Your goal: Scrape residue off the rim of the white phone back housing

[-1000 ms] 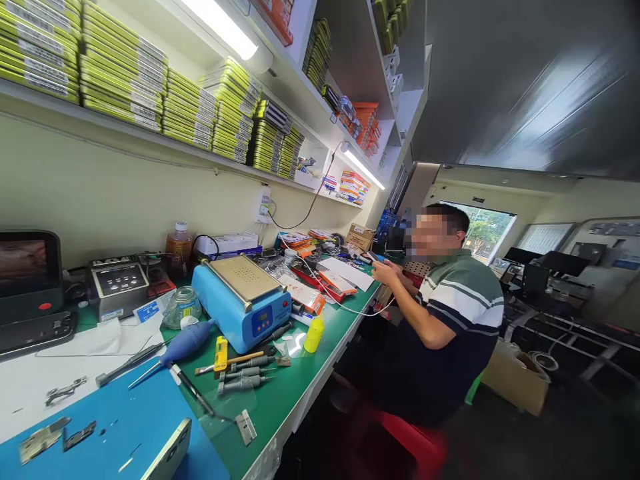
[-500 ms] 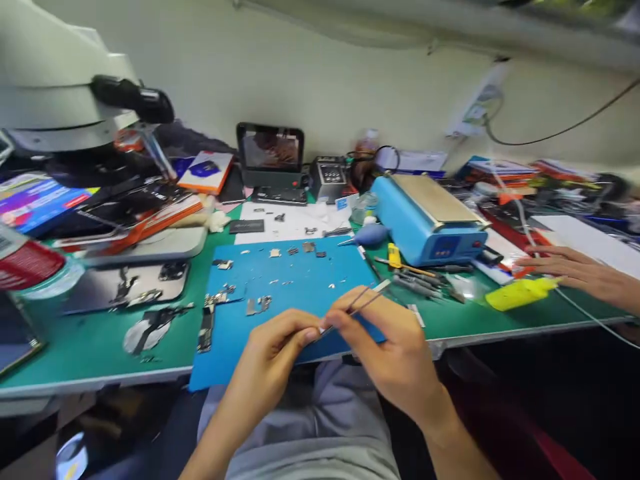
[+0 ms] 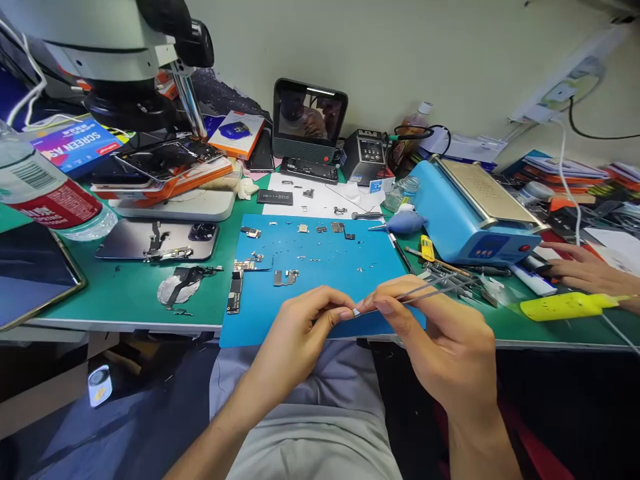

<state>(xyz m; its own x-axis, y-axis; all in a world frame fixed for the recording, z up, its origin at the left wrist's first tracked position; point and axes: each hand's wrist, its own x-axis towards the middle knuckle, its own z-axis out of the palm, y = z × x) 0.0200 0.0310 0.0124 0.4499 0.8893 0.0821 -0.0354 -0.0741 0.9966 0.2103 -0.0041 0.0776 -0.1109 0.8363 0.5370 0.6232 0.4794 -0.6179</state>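
Note:
Over the front edge of the blue mat (image 3: 320,243), my left hand (image 3: 307,327) pinches a tiny whitish piece (image 3: 356,312) between thumb and fingers; it is too small to name. My right hand (image 3: 443,340) is closed on metal tweezers (image 3: 435,290), whose arms slant up to the right. Its fingertips meet the left ones at the whitish piece, and the tweezer tips are hidden there. Small phone parts lie about the mat, among them a metal bracket (image 3: 285,277) and a logic board strip (image 3: 234,293).
A microscope (image 3: 125,67) overhangs the left side, near a bottle (image 3: 55,193) and a phone back (image 3: 185,241). At right stand a blue heating plate machine (image 3: 480,213), an air blower (image 3: 405,221) and a yellow bottle (image 3: 563,307). Another person's hand (image 3: 585,267) rests at far right.
The whole view has swung left and downward, so the bench appears shifted right. My hands stay together, still holding the whitish piece and the tweezers.

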